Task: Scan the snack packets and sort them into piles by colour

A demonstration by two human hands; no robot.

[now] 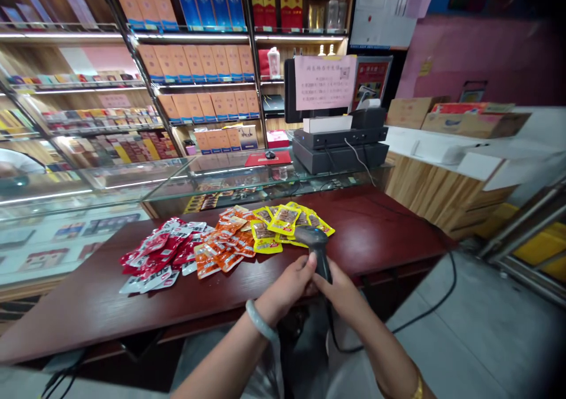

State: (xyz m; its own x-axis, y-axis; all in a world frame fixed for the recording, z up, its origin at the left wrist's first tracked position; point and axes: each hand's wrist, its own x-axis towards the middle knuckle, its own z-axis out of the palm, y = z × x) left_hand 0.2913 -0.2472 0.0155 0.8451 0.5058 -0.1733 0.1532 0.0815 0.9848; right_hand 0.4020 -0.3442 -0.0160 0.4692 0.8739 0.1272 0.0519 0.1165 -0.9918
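Note:
A dark grey barcode scanner is held upright between both hands in front of the table's near edge, its head tilted toward the snack packets. My left hand closes on the handle from the left, its thumb against the grip. From the other side my right hand wraps round the lower handle. Just beyond the scanner head lie yellow snack packets in a loose pile. Orange snack packets lie beside them, and red and white packets form the leftmost heap.
The scanner's black cable loops down at the right. A dark red wooden table bears the packets. Behind it stand a glass counter, a cash register and a mouse on a red mat. Boxed goods fill the shelves.

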